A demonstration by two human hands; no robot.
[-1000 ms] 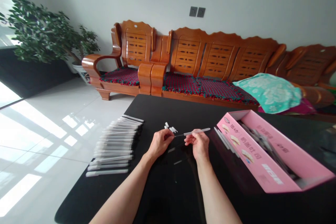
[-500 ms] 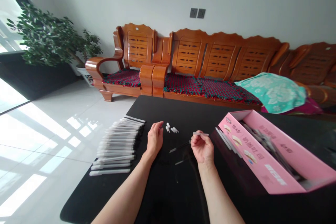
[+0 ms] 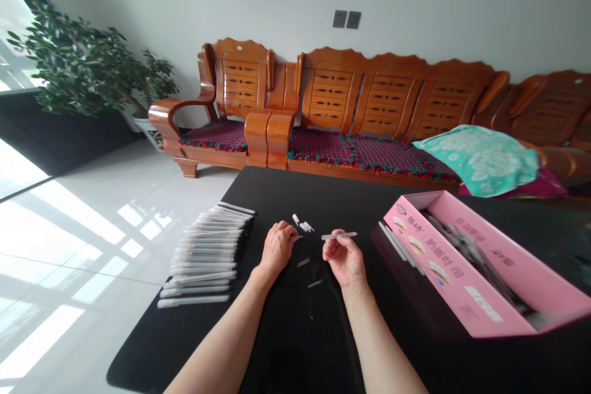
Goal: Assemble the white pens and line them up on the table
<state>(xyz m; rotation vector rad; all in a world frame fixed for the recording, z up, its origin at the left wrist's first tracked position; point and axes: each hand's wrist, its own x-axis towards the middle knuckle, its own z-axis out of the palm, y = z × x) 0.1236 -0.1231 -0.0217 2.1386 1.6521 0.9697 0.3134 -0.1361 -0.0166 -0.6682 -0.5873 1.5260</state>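
Note:
My right hand pinches a whitish pen barrel between thumb and fingers, held roughly level above the table. My left hand is closed at the fingertips on a small white pen cap, of which only the tip shows. A few more white pen caps lie just beyond it. Thin dark sticks like pen refills rest on the black table between my hands. To the left, several white pens with dark ends lie side by side in a long row.
A pink open box with dark and pale slender pieces inside stands at the right. Beside its left wall lie a few white barrels. Behind the table is a wooden sofa with a turquoise cloth; a potted plant stands at left.
My left hand has moved right to the loose caps and closed on one. My right hand, with the pen barrel, has shifted a little left.

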